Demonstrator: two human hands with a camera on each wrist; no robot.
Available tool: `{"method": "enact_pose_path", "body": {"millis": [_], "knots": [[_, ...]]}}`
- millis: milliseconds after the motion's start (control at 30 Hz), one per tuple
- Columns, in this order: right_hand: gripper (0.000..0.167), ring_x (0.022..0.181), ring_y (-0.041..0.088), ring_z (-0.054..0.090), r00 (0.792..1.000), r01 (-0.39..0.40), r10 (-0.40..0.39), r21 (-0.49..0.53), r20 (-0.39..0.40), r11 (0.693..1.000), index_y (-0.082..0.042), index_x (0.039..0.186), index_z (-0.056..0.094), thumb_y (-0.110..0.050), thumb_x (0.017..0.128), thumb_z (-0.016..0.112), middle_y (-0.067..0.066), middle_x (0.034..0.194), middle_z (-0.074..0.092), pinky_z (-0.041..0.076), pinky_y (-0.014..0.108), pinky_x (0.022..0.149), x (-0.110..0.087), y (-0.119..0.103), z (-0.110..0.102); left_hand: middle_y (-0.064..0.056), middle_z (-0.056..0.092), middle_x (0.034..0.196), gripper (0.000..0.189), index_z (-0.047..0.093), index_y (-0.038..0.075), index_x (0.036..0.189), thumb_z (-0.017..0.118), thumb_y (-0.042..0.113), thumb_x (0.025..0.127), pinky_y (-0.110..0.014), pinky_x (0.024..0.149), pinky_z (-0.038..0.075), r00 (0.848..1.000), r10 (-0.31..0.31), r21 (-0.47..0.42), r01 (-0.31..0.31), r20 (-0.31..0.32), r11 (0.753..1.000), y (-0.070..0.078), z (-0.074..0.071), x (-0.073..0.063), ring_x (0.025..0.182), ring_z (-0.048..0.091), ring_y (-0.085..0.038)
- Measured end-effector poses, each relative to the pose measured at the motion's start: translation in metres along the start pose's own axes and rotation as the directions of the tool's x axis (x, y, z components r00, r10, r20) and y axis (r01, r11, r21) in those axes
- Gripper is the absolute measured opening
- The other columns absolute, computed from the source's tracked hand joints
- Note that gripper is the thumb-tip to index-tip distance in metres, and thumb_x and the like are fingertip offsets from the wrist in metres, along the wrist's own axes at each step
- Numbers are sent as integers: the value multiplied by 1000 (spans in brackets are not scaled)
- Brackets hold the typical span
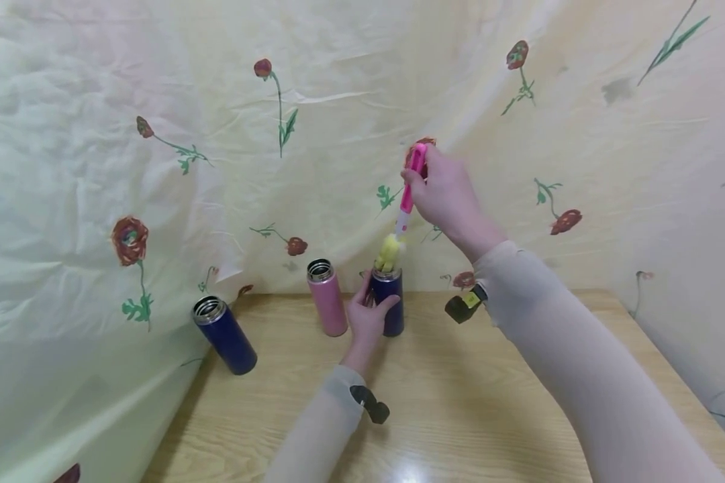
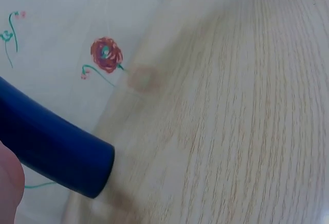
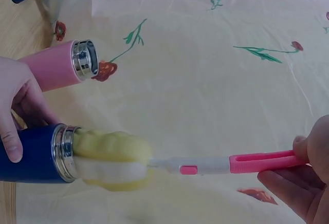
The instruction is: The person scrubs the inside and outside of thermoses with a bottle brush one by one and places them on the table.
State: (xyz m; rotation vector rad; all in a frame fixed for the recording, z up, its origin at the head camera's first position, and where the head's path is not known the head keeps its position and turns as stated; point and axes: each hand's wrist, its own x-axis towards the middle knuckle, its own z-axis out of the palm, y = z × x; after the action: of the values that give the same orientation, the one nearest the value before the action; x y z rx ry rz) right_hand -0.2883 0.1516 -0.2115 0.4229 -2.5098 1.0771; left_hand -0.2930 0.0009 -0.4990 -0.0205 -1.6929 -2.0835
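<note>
My left hand (image 1: 367, 320) grips a dark blue bottle (image 1: 393, 305) that stands upright on the table, thumb across its near side. Up above, my right hand (image 1: 447, 191) pinches the pink handle of a bottle brush (image 3: 205, 165) between thumb and fingers. The brush's yellow and white sponge head (image 3: 113, 157) sits at the bottle's steel mouth, its tip inside the opening and most of it outside. In the left wrist view the lower part of the blue bottle (image 2: 56, 142) shows, with part of my thumb at the left edge.
Left of the held bottle stands a pink bottle (image 1: 328, 302) without a lid. Farther left is another dark blue bottle (image 1: 226, 339), also open at the top. A flower-printed cloth (image 1: 338, 134) hangs behind and around the wooden table (image 1: 459, 402).
</note>
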Motion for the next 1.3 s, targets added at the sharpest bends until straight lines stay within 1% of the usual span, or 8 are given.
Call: {"method": "enact_pose_path", "body": {"millis": [100, 267, 533, 767, 1033, 1133, 1200, 1300], "knots": [[21, 72, 30, 57, 1000, 23, -22, -7, 16, 1000, -4, 120, 56, -23, 111, 61, 14, 99, 68, 50, 38, 60, 1, -3, 5, -17, 60, 150, 83, 57, -2, 149, 93, -7, 75, -42, 116, 46, 1000, -9, -3, 9, -8, 1000, -3, -1, 1, 139, 57, -36], [18, 76, 29, 61, 997, 50, -50, 3, 63, 999, -7, 115, 58, -22, 109, 65, 12, 100, 71, 53, 39, 61, 1, -3, 11, -18, 58, 151, 82, 56, -3, 149, 92, -9, 75, -39, 117, 45, 1000, -19, -35, 19, 13, 999, -6, -3, 3, 140, 56, -35], [10, 83, 28, 67, 977, 108, -115, 49, 179, 993, -10, 111, 61, -17, 107, 67, 12, 104, 75, 54, 39, 65, -1, 1, 25, -16, 63, 145, 77, 64, 11, 146, 95, 0, 76, -43, 116, 46, 995, -98, 13, 98, -13, 995, -4, -5, 1, 137, 60, -33], [10, 82, 25, 67, 975, 124, -129, 37, 181, 992, -11, 109, 62, -17, 107, 69, 10, 98, 74, 54, 38, 65, -3, 7, 38, -13, 63, 147, 78, 63, 15, 147, 93, -4, 77, -43, 118, 44, 994, -107, -20, 107, 3, 994, -8, -5, 1, 139, 58, -30], [9, 74, 26, 63, 963, 139, -137, 9, 231, 990, -11, 109, 61, -18, 108, 67, 9, 92, 72, 52, 37, 62, -7, 16, 58, -14, 60, 151, 82, 58, 11, 152, 93, 0, 79, -48, 120, 42, 992, -122, -1, 122, 29, 993, -7, -8, 4, 142, 55, -33], [8, 75, 24, 64, 951, 142, -136, 0, 278, 990, -11, 106, 63, -16, 107, 68, 8, 89, 71, 53, 35, 63, -9, 26, 72, -14, 60, 151, 83, 57, 10, 153, 94, 1, 79, -48, 121, 41, 992, -123, 1, 123, 34, 992, -6, -10, 5, 142, 54, -33], [8, 73, 23, 64, 934, 129, -122, 0, 336, 992, -11, 105, 62, -16, 107, 67, 7, 87, 69, 53, 34, 62, -14, 35, 83, -14, 60, 150, 84, 56, 10, 154, 93, 1, 79, -47, 121, 40, 992, -124, -4, 124, 35, 992, -6, -11, 6, 142, 54, -32], [9, 71, 21, 62, 921, 84, -89, 28, 380, 996, -9, 104, 61, -16, 108, 65, 7, 86, 67, 53, 32, 61, -22, 51, 99, -13, 60, 150, 83, 56, 10, 154, 93, 0, 80, -46, 121, 41, 991, -126, -3, 126, 40, 992, -9, -12, 6, 142, 55, -30]]}}
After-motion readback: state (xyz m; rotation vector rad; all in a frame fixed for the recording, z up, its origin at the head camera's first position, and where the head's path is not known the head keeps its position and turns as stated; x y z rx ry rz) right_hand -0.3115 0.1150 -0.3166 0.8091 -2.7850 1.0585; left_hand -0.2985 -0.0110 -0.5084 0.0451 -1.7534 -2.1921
